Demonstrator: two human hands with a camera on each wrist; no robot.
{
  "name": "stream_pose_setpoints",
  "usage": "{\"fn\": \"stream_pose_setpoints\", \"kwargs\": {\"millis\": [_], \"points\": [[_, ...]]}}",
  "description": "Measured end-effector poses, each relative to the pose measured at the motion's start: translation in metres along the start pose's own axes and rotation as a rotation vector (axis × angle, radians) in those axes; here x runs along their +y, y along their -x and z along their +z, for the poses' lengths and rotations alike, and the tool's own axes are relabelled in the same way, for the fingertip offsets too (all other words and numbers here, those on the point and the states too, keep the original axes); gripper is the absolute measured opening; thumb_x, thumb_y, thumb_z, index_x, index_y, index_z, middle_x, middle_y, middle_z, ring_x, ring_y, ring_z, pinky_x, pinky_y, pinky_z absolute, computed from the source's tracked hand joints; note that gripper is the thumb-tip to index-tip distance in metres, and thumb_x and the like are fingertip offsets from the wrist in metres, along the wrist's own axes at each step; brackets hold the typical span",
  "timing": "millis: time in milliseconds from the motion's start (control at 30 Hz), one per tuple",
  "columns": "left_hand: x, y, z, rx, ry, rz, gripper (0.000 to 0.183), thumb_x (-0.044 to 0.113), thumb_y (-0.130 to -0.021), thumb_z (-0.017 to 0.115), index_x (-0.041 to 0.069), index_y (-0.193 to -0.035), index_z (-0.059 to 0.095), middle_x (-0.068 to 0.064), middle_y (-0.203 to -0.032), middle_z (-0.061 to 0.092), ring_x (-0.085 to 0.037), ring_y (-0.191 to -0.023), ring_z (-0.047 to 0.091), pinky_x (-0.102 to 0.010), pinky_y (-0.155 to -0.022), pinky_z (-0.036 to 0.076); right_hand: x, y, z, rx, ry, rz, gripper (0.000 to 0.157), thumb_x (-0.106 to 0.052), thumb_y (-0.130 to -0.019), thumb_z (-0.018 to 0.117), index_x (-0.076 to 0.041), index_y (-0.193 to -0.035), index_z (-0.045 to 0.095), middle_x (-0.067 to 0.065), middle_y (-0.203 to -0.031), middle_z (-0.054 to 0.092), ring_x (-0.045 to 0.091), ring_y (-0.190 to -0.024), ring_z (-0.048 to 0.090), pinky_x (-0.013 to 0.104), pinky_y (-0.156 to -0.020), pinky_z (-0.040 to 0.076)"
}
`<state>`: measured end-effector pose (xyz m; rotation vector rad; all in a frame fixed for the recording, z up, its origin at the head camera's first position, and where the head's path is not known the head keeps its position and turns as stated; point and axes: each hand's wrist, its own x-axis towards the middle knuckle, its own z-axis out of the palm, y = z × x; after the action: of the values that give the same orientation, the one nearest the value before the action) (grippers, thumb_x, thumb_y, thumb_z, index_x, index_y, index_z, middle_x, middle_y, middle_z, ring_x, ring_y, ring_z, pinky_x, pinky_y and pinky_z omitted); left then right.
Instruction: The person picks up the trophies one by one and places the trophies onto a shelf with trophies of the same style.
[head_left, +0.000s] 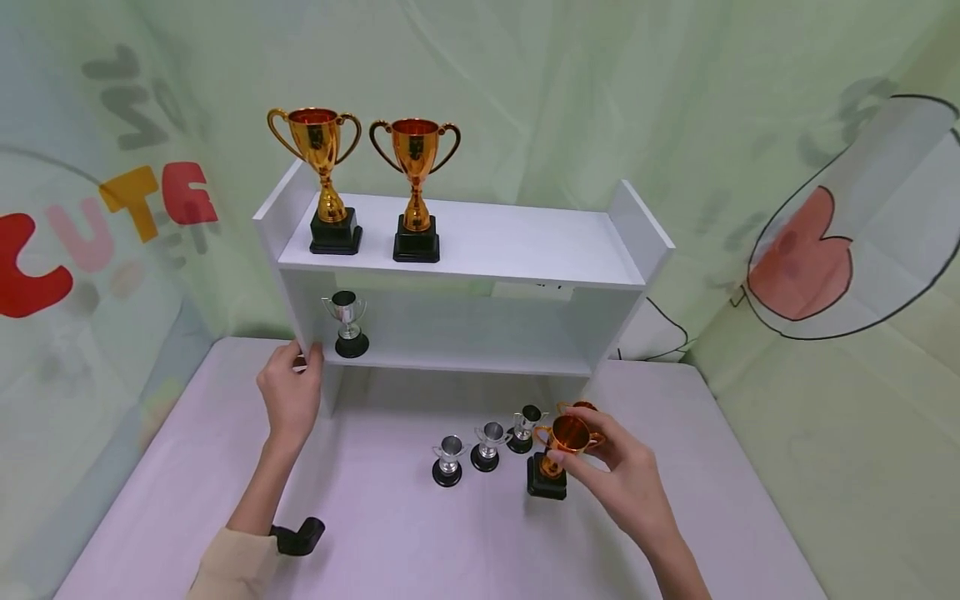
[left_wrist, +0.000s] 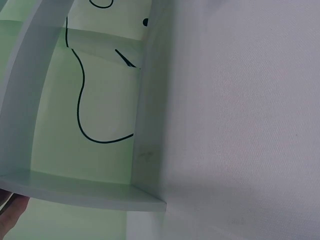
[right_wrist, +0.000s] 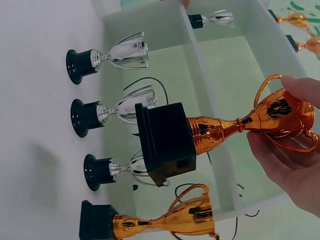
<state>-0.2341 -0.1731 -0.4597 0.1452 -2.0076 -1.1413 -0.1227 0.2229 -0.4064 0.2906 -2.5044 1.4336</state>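
In the head view, a gold trophy cup [head_left: 570, 434] is being pinched between thumb and fingers by the right hand [head_left: 618, 475], just beside three silver trophies [head_left: 492, 437] on the bench [head_left: 405, 542]. The white shelf's [head_left: 495, 237] left side panel is being gripped by the left hand [head_left: 292, 396]. In the left wrist view, that hand is being mostly cropped at the panel. In the right wrist view, the gold trophy cup is being held by its bowl, raised off the bench.
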Motion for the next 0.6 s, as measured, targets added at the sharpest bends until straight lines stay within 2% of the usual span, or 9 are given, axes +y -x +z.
{"fn": "stream_pose_setpoints", "kwargs": {"millis": [100,233,400,600], "points": [[0.000,0.001,0.000,0.002,0.006,0.000,0.015,0.003,-0.095,0.064,-0.007,-0.098,0.075,-0.026,-0.087,0.071,-0.041,-0.079,0.071,0.002,-0.070,0.036,-0.003,-0.002,-0.002,-0.010,-0.002,-0.032,0.048,-0.006,-0.083,0.084,-0.010,-0.128,0.067,0.003,-0.118,0.070,0.008,-0.090,0.068,0.015,-0.086,0.055],[0.001,0.000,0.000,-0.006,-0.001,-0.005,0.015,0.003,-0.095,0.065,-0.007,-0.098,0.075,-0.026,-0.089,0.072,-0.040,-0.079,0.071,0.002,-0.070,0.036,-0.009,-0.005,-0.004,-0.013,0.008,-0.029,0.047,-0.008,-0.084,0.084,-0.012,-0.128,0.067,0.002,-0.111,0.071,0.009,-0.090,0.068,0.015,-0.087,0.055],[0.002,-0.001,-0.001,-0.012,0.002,-0.005,0.017,0.004,-0.095,0.065,-0.008,-0.103,0.075,-0.028,-0.092,0.071,-0.041,-0.080,0.071,0.001,-0.069,0.036,-0.019,-0.010,-0.003,-0.020,0.039,-0.023,0.048,-0.011,-0.085,0.084,-0.013,-0.129,0.067,0.002,-0.109,0.070,0.009,-0.091,0.068,0.015,-0.088,0.055],[0.004,0.000,-0.002,-0.017,0.010,-0.011,0.017,0.004,-0.095,0.065,-0.008,-0.102,0.075,-0.028,-0.090,0.070,-0.042,-0.080,0.071,0.001,-0.069,0.037,-0.029,-0.018,-0.004,-0.037,0.034,-0.066,0.049,-0.009,-0.084,0.084,-0.012,-0.130,0.066,0.003,-0.106,0.071,0.010,-0.089,0.068,0.017,-0.087,0.056]]}}
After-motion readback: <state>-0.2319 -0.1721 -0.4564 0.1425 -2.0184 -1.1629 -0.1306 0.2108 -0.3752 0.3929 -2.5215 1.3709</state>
